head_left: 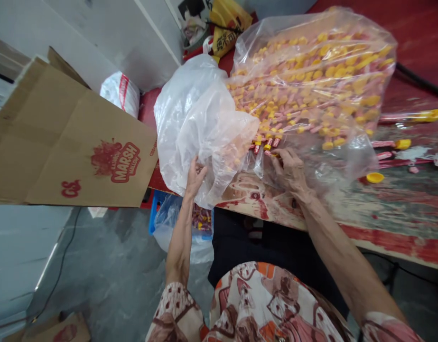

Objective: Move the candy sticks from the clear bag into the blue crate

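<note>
My left hand (196, 177) is at the front of a translucent white plastic bag (190, 104), thumb and fingers curled at its loose film. My right hand (290, 167) rests low over the table with bent fingers, its fingertips at a small pink tube with a yellow cap (267, 147). Several more such tubes spill from the mouth of a large clear plastic bag (311, 80), which is full of them. The white bag's lower edge overlaps the clear bag's opening. What lies inside the white bag is mostly hidden.
A cardboard box (72, 137) with red print stands at left. Below the table edge is a blue crate (154, 211) lined with plastic. On the worn red table (393, 209), a long tube (411, 116) and a yellow cap (375, 177) lie at right. A yellow bag (229, 26) sits behind.
</note>
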`<state>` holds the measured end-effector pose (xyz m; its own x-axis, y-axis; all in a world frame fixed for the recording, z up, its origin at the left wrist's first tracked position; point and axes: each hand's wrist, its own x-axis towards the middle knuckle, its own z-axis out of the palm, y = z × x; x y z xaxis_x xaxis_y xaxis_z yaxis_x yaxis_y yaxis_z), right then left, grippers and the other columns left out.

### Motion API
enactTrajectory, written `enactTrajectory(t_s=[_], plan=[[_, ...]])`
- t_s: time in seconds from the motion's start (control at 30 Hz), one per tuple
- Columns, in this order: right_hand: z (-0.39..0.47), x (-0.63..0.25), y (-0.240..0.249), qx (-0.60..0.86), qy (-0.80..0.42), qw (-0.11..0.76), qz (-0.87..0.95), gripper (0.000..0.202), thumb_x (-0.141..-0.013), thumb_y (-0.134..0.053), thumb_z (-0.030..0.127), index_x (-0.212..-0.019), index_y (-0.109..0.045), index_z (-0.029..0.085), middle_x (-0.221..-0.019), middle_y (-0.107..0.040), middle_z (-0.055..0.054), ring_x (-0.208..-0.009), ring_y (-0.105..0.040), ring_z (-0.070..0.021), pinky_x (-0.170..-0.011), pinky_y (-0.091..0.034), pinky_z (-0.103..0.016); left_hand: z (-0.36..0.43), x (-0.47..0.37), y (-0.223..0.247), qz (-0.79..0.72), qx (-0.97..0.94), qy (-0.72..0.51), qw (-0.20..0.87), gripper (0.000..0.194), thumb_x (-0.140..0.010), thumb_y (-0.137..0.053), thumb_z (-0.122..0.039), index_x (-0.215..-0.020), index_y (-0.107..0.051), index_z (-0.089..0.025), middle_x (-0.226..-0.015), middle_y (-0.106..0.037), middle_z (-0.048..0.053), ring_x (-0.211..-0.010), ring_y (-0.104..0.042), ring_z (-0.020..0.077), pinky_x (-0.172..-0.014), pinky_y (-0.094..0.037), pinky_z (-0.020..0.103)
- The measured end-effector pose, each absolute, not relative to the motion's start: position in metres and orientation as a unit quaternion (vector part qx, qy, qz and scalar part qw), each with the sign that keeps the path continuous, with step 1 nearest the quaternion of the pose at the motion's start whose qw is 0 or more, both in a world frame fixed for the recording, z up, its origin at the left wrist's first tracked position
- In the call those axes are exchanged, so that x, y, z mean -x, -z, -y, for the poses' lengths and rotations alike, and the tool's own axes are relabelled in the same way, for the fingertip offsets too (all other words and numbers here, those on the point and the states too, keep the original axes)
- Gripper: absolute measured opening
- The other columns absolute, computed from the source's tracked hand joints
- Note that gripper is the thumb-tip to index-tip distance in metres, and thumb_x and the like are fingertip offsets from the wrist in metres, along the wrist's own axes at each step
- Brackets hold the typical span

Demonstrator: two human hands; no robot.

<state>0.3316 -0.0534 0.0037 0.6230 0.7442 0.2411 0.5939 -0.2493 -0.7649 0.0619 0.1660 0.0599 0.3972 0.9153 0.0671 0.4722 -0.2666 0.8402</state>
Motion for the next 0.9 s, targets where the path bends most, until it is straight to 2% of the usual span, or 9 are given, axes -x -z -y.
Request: enactTrajectory(t_s=[0.17, 0.27, 0.33, 0.4, 0.5, 0.63, 0.73, 0.9], plan=[[0.052, -0.331, -0.004, 0.785, -0.114, 0.436, 0.425, 0.026, -0.108, -0.054, 0.039, -0.110, -0.073, 0.022, -0.120, -0.075, -0.016, -0.101, -0.070, -0.0284, -0.089, -0.055, -0.039, -0.129, -0.072, -0.080, -0.421, -0.669, -0.304, 0.532, 0.084, -0.088, -0.085, -0.042, -0.163, -0.048, -0.029, -0.099, -0.073, 0.002, -0.070, -0.065, 0.0144, -0.068, -0.055, 0.028], [0.053, -0.334, -0.011, 0.733, -0.183, 0.518, 0.401, 0.029, -0.104, -0.063, 0.049, -0.099, -0.074, 0.024, -0.106, -0.077, -0.011, -0.093, -0.069, -0.0259, -0.085, -0.056, -0.038, -0.108, -0.087, -0.084, -0.383, -0.648, -0.313, 0.580, 0.089, -0.088, -0.088, -0.044, -0.165, -0.045, -0.032, -0.106, -0.076, 0.003, -0.072, -0.071, 0.0143, -0.070, -0.058, 0.028], [0.056, -0.334, -0.019, 0.668, -0.292, 0.577, 0.368, 0.037, -0.098, -0.072, 0.061, -0.096, -0.076, 0.024, -0.092, -0.075, -0.006, -0.081, -0.066, -0.0221, -0.073, -0.054, -0.035, -0.098, -0.100, -0.082, -0.365, -0.640, -0.310, 0.601, 0.081, -0.089, -0.088, -0.045, -0.160, -0.051, -0.031, -0.110, -0.077, 0.003, -0.077, -0.075, 0.0150, -0.075, -0.060, 0.029], [0.058, -0.332, -0.027, 0.591, -0.418, 0.610, 0.322, 0.045, -0.090, -0.080, 0.068, -0.098, -0.077, 0.024, -0.080, -0.070, -0.001, -0.067, -0.060, -0.0174, -0.060, -0.047, -0.030, -0.091, -0.114, -0.077, -0.351, -0.627, -0.313, 0.621, 0.069, -0.091, -0.088, -0.044, -0.150, -0.057, -0.029, -0.110, -0.079, 0.004, -0.080, -0.077, 0.0152, -0.080, -0.062, 0.030], [0.057, -0.325, -0.035, 0.500, -0.519, 0.635, 0.279, 0.052, -0.076, -0.093, 0.067, -0.097, -0.074, 0.023, -0.072, -0.065, 0.002, -0.062, -0.055, -0.0132, -0.053, -0.039, -0.025, -0.084, -0.131, -0.067, -0.336, -0.609, -0.309, 0.649, 0.058, -0.090, -0.090, -0.046, -0.137, -0.060, -0.027, -0.105, -0.080, 0.003, -0.081, -0.078, 0.0162, -0.078, -0.062, 0.029], [0.053, -0.321, -0.038, 0.451, -0.529, 0.670, 0.261, 0.057, -0.068, -0.100, 0.062, -0.095, -0.067, 0.024, -0.077, -0.067, 0.003, -0.066, -0.058, -0.0123, -0.057, -0.044, -0.024, -0.076, -0.141, -0.057, -0.338, -0.615, -0.277, 0.657, 0.053, -0.087, -0.093, -0.053, -0.121, -0.062, -0.026, -0.108, -0.080, 0.005, -0.087, -0.081, 0.0201, -0.075, -0.063, 0.032], [0.054, -0.324, -0.040, 0.450, -0.519, 0.675, 0.270, 0.056, -0.070, -0.099, 0.062, -0.097, -0.066, 0.025, -0.081, -0.067, 0.003, -0.069, -0.059, -0.0131, -0.060, -0.047, -0.026, -0.070, -0.139, -0.054, -0.339, -0.629, -0.256, 0.651, 0.054, -0.084, -0.095, -0.055, -0.116, -0.064, -0.024, -0.107, -0.080, 0.005, -0.089, -0.081, 0.0218, -0.079, -0.066, 0.035], [0.059, -0.327, -0.040, 0.476, -0.498, 0.651, 0.319, 0.047, -0.077, -0.094, 0.058, -0.095, -0.067, 0.024, -0.082, -0.067, 0.002, -0.075, -0.060, -0.0152, -0.059, -0.045, -0.025, -0.067, -0.135, -0.049, -0.350, -0.628, -0.259, 0.645, 0.049, -0.091, -0.089, -0.057, -0.119, -0.065, -0.024, -0.102, -0.079, 0.004, -0.087, -0.080, 0.0207, -0.083, -0.065, 0.035]])
